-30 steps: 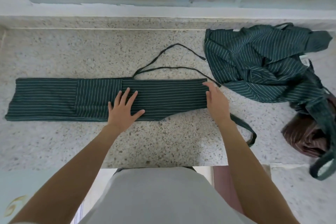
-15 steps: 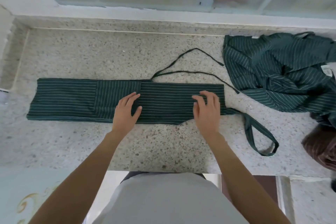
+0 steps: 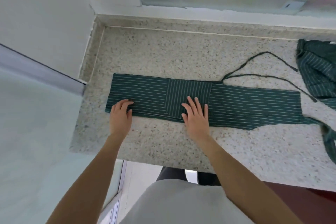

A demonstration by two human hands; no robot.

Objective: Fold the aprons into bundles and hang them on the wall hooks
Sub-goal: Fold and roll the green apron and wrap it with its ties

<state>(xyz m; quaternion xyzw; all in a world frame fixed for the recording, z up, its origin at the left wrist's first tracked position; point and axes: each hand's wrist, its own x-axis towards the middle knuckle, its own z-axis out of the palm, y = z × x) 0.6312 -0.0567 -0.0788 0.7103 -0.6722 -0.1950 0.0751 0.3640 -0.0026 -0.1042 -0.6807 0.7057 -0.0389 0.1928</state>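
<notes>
Folded green pinstriped apron (image 3: 236, 107) lies as a long strip on speckled stone counter (image 3: 163, 56), left hand (image 3: 120, 114) at 9 o'clock end, fingers curled onto the cloth, right hand (image 3: 197, 116) flat mid-strip, fingers spread, second striped apron (image 3: 316, 71) crumpled at 3 o'clock, no legible writing.

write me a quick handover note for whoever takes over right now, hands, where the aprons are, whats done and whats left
Left hand: fingers curled on the left end of the long dark green pinstriped apron strip, at its near edge; whether it pinches the cloth is unclear.
Right hand: flat, pressing the strip's middle.
The strip lies flat on the speckled stone counter, thin ties trailing at the right.
Second crumpled green striped apron: unfolded, at the right edge.
Done: first apron folded into a strip.
Left: bundle it, fold the other, hang both; hooks not in view.
</notes>
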